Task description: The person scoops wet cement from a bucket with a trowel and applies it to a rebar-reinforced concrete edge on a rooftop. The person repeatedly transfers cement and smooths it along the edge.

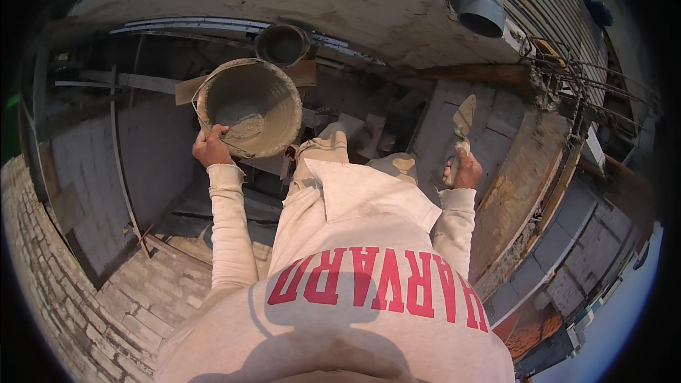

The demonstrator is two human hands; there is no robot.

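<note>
One bucket (284,108), mortar (245,126) remaining unused inside, was gripped by my left hand (211,147); my right hand (464,169) clasped one smeared trowel (464,116).

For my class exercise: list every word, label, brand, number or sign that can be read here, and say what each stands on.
One word in large red capital lettering, upside down in this view, on the pale sweatshirt: legible, but I won't copy its wording.
No readable text on the bucket, the trowel or the grey pipe elbow.
</note>
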